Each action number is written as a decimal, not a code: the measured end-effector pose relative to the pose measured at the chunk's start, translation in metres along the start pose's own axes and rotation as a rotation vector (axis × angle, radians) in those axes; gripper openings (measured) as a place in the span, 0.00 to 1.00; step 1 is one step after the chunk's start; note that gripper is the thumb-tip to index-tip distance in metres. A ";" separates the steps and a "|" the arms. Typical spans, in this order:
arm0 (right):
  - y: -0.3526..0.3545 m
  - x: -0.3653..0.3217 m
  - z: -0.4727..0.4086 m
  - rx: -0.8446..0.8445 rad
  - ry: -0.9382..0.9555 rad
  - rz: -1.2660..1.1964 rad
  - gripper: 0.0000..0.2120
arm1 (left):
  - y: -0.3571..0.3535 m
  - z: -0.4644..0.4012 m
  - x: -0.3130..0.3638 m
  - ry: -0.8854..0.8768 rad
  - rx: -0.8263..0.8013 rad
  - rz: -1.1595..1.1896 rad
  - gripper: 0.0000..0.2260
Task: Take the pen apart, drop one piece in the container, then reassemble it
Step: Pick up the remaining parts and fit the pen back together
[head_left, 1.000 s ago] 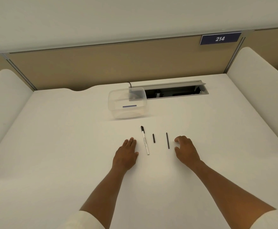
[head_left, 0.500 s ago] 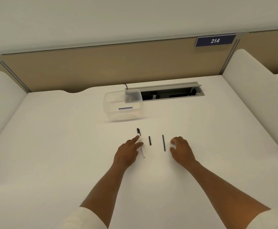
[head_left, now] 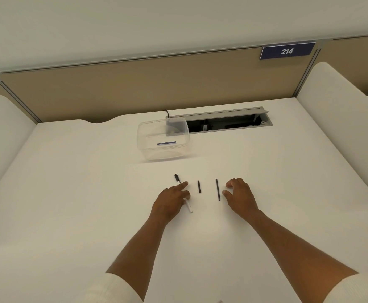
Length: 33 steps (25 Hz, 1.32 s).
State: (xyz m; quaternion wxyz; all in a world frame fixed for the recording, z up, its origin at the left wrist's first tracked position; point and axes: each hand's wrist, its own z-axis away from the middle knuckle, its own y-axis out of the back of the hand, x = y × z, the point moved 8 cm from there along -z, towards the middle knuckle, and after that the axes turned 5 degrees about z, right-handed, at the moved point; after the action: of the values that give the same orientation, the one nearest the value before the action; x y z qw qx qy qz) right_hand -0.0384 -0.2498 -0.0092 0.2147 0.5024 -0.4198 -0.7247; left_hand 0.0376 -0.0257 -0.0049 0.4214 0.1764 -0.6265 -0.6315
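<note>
**Pen in pieces on desk, left hand on the barrel**

Left hand [head_left: 171,201] lies over the white pen barrel [head_left: 188,207], index finger stretched along it toward the black tip end [head_left: 176,178], other fingers curled over the barrel's middle. Looks like a pinch, but whether the thumb is actually closed on it is hidden under the hand. The barrel rests on the white desk [head_left: 69,193], tilted slightly, tip pointing away from the person, rear end poking out below the hand.

Right hand [head_left: 239,196] is palm-down on the desk, fingers loosely curled, holding nothing. It sits just beside the long thin black piece [head_left: 218,189], thumb and fingertips near it but apart from it.

A short black piece [head_left: 199,186] lies between the barrel and the long piece, touching neither. All three parts run roughly parallel.

Clear plastic container [head_left: 163,139] stands farther back on the desk, well apart from the parts, with a blue strip [head_left: 166,143] visible in it. Behind it, an open cable tray slot [head_left: 226,123] in the desktop. Blue sign reading 214 [head_left: 287,51] on the partition
</note>
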 end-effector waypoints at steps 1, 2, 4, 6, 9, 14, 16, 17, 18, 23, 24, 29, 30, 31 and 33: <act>0.000 0.000 -0.002 -0.001 -0.005 -0.004 0.09 | 0.000 0.000 0.000 -0.007 0.004 -0.007 0.08; -0.001 -0.001 -0.003 -0.002 -0.010 -0.006 0.09 | 0.000 0.000 0.000 -0.008 0.009 -0.008 0.07; -0.003 -0.003 -0.005 -0.007 -0.013 -0.004 0.10 | 0.001 0.001 0.000 -0.014 0.020 -0.014 0.07; -0.004 -0.005 -0.007 -0.010 -0.013 -0.002 0.10 | 0.002 0.001 0.002 -0.040 0.032 -0.041 0.06; -0.006 -0.007 -0.009 -0.009 -0.018 0.007 0.10 | 0.002 0.000 0.003 -0.076 0.041 -0.090 0.06; -0.011 -0.014 -0.010 -0.013 -0.036 0.047 0.12 | 0.001 0.004 0.002 -0.077 0.047 -0.070 0.05; -0.013 -0.021 -0.010 -0.028 0.006 0.139 0.15 | 0.004 0.008 -0.002 -0.046 0.060 -0.001 0.03; -0.013 -0.024 -0.010 -0.026 0.023 0.178 0.15 | 0.005 0.010 -0.004 -0.031 0.065 0.021 0.03; -0.013 -0.025 -0.011 -0.021 0.030 0.201 0.15 | 0.007 0.012 -0.006 -0.016 0.066 0.031 0.03; -0.014 -0.025 -0.014 -0.009 0.049 0.253 0.10 | 0.017 0.015 -0.004 -0.004 0.112 -0.012 0.01; -0.014 -0.024 -0.015 -0.004 0.049 0.258 0.08 | 0.018 0.015 -0.003 0.003 0.117 -0.020 0.02; -0.015 -0.024 -0.015 -0.011 0.072 0.427 0.06 | 0.023 0.020 -0.004 0.056 0.139 -0.022 0.03; -0.016 -0.026 -0.015 -0.018 0.103 0.504 0.07 | 0.024 0.020 -0.005 0.071 0.146 -0.001 0.03; -0.016 -0.029 -0.016 -0.026 0.131 0.560 0.08 | 0.025 0.021 -0.007 0.084 0.153 0.020 0.03; -0.015 -0.033 -0.017 -0.034 0.163 0.564 0.09 | 0.027 0.023 -0.010 0.103 0.168 0.048 0.02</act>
State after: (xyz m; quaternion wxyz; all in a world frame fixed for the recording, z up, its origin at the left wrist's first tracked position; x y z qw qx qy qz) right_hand -0.0084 -0.2238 -0.0055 0.4490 0.4189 -0.5122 -0.6005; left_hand 0.0343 0.0003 0.0209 0.4516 0.2284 -0.6589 -0.5565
